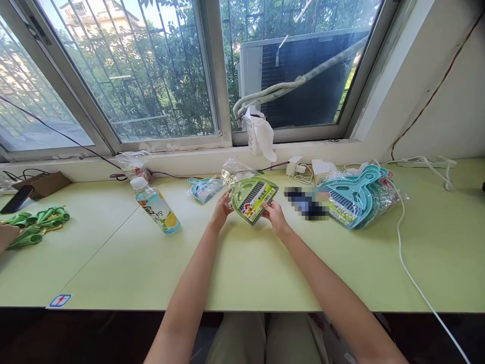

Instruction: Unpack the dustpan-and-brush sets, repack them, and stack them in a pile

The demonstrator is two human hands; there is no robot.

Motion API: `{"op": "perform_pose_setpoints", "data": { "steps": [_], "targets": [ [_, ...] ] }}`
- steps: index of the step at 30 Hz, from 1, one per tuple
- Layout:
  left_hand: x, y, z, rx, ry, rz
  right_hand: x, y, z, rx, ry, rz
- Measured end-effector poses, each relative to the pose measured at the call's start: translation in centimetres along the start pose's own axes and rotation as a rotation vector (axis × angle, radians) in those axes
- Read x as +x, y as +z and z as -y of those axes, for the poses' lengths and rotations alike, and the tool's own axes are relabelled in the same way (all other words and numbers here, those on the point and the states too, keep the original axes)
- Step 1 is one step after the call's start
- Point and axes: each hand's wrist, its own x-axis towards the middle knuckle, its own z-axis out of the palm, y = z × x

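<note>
A person's left hand (221,209) and right hand (275,216) are gripping opposite edges of a packaged green mini dustpan-and-brush set (253,198), their fingers closing on it just above the pale green counter (113,253). It is looking light and stiff, its plastic wrap probably slippery, so the rigid rim seems the safest hold. A lemon drink bottle (156,206) is lying to the left, and a stack of teal dustpan sets (356,194) is sitting to the right.

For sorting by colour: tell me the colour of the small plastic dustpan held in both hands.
Light green plastic dustpan, seen in the head view.
</note>
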Motion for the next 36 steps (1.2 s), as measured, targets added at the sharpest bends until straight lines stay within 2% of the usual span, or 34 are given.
{"op": "perform_pose_setpoints", "data": {
  "steps": [3,9,13,16,18,23,26,29,33,36],
  "targets": [
    [-0.2,0.4,0.4,0.026,-0.031,0.030,-0.1,0.2,-0.3,0.004,-0.017,0.006],
    [-0.8,1.3,1.2,0.094,-0.183,0.191,-0.1,0.3,-0.8,0.060,-0.072,-0.070],
    [-1.7,1.9,1.4,0.167,-0.337,0.425,0.0,0.2,-0.8,0.076,-0.097,-0.113],
    [-2.1,2.0,1.4,0.179,-0.380,0.578,0.0,0.1,-0.7,0.083,-0.109,-0.133],
    [-2.0,2.0,1.5,0.146,-0.345,0.570,0.1,0.1,-0.7,0.085,-0.108,-0.143],
    [-1.0,2.0,1.9,0.031,-0.169,0.252,0.1,0.2,-0.9,0.091,-0.094,-0.128],
    [-1.2,2.6,2.1,0.029,-0.151,0.156,0.1,0.3,-1.1,0.070,-0.104,-0.127],
    [-2.1,3.8,2.3,0.043,-0.227,0.192,0.2,0.2,-1.0,0.075,-0.137,-0.141],
    [-3.4,5.2,2.7,0.036,-0.304,0.369,0.2,-0.1,-0.5,0.126,-0.171,-0.178],
    [-3.5,5.4,2.8,0.041,-0.328,0.447,0.1,-0.1,-0.1,0.153,-0.169,-0.192]
  ]
}}
